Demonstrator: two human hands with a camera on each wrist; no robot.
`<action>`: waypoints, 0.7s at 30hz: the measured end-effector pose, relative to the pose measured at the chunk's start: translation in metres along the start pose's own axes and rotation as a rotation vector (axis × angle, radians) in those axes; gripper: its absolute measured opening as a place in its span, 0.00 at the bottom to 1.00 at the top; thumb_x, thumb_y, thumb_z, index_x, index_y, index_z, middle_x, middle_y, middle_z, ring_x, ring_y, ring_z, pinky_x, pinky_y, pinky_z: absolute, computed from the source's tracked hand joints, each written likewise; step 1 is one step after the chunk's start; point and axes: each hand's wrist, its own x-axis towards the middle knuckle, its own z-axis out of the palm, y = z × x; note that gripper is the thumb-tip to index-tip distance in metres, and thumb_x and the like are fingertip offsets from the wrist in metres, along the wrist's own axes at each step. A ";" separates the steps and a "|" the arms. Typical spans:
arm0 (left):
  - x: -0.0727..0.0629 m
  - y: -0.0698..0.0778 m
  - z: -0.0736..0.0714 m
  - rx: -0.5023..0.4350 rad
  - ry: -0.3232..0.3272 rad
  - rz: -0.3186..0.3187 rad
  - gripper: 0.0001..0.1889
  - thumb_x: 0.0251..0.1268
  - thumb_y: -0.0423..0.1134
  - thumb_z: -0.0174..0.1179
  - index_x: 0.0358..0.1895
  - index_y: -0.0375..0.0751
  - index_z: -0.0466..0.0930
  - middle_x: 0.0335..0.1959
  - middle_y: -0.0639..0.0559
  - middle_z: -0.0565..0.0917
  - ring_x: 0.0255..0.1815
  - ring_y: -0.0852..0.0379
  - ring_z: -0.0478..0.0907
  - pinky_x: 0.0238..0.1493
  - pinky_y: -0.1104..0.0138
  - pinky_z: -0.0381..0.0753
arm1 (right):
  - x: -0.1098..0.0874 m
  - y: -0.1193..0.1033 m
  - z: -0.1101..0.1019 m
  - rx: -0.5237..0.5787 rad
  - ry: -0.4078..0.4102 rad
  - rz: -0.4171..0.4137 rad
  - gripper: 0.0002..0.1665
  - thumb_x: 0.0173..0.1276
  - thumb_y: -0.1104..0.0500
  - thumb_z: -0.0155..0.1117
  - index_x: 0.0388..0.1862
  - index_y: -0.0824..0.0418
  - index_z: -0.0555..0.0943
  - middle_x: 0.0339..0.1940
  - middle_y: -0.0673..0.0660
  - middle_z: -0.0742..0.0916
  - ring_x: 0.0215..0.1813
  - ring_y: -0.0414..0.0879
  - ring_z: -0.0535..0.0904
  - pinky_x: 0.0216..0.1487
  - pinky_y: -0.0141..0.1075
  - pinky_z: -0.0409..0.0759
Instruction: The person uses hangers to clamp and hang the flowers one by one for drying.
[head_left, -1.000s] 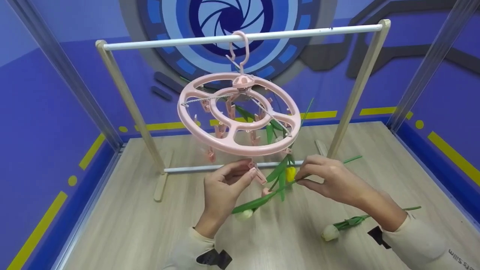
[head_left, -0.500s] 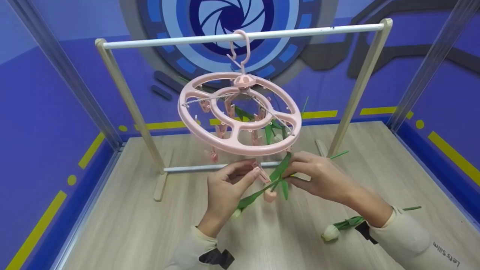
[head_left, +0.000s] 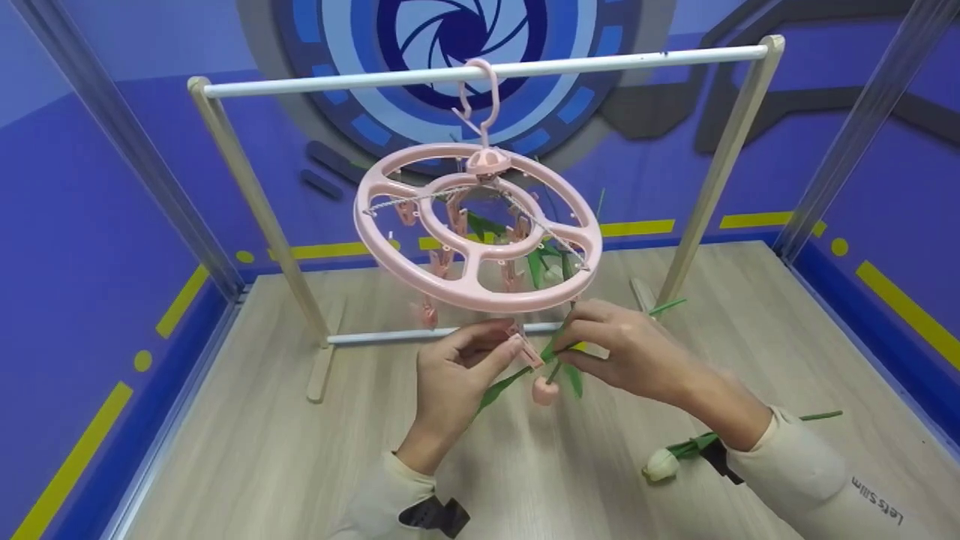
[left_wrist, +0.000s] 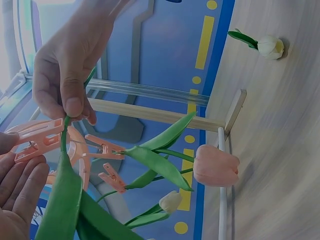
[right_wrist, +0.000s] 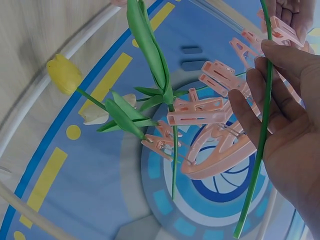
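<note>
My left hand (head_left: 450, 382) pinches a pink clothespin (head_left: 529, 352) below the front rim of a round pink clip hanger (head_left: 487, 298). With thumb and fingers, my right hand (head_left: 626, 349) holds the green stem of a tulip, whose leaf (head_left: 496, 391) slants down behind my left hand; its bloom is hidden in the head view. In the left wrist view the stem (left_wrist: 64, 137) is at the clothespin's jaw end; whether it is clamped, I cannot tell. A peach tulip (head_left: 545, 391) hangs upside down just beyond, and a yellow tulip (right_wrist: 65, 74) hangs from another clip.
The hanger hooks over the white rail (head_left: 600, 66) of a wooden stand (head_left: 712, 180). One white tulip (head_left: 661, 465) lies on the table (head_left: 247, 450) at the right. Several other pink clips dangle under the hanger. Blue panels enclose the back and sides.
My right hand has moved left, bringing the tulip stem up to the clothespin. The tulip's white bloom has passed behind my left hand, which shifted slightly right.
</note>
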 end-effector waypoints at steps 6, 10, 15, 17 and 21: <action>0.000 0.000 0.000 -0.005 0.006 -0.004 0.12 0.65 0.34 0.76 0.49 0.36 0.91 0.43 0.53 0.92 0.42 0.53 0.90 0.46 0.60 0.91 | 0.003 0.000 0.001 -0.007 0.018 -0.017 0.18 0.58 0.72 0.83 0.43 0.58 0.87 0.44 0.51 0.88 0.45 0.46 0.84 0.44 0.44 0.90; 0.000 0.000 0.000 -0.011 0.002 -0.009 0.12 0.65 0.34 0.77 0.50 0.36 0.91 0.43 0.53 0.92 0.42 0.52 0.90 0.46 0.60 0.91 | 0.002 0.000 0.001 -0.006 0.031 -0.028 0.19 0.57 0.72 0.83 0.44 0.58 0.87 0.44 0.51 0.87 0.43 0.46 0.83 0.43 0.38 0.87; 0.000 0.001 -0.001 -0.009 -0.007 -0.035 0.13 0.65 0.34 0.76 0.51 0.36 0.91 0.45 0.53 0.92 0.44 0.53 0.90 0.48 0.61 0.90 | 0.002 0.000 0.001 -0.008 0.029 -0.019 0.19 0.57 0.72 0.83 0.44 0.58 0.88 0.44 0.51 0.87 0.43 0.45 0.82 0.41 0.37 0.86; -0.001 0.001 -0.001 0.000 -0.009 -0.050 0.14 0.66 0.35 0.76 0.52 0.36 0.90 0.46 0.53 0.92 0.45 0.54 0.90 0.49 0.61 0.90 | 0.001 0.000 0.001 -0.011 0.025 -0.010 0.19 0.57 0.72 0.83 0.43 0.58 0.88 0.44 0.51 0.87 0.43 0.45 0.83 0.41 0.39 0.87; -0.001 0.000 -0.001 0.016 -0.001 -0.066 0.14 0.67 0.37 0.76 0.53 0.38 0.91 0.47 0.54 0.92 0.46 0.55 0.90 0.50 0.58 0.90 | 0.001 -0.001 0.002 -0.016 0.018 0.004 0.18 0.57 0.72 0.83 0.43 0.58 0.88 0.44 0.51 0.87 0.44 0.45 0.83 0.41 0.42 0.89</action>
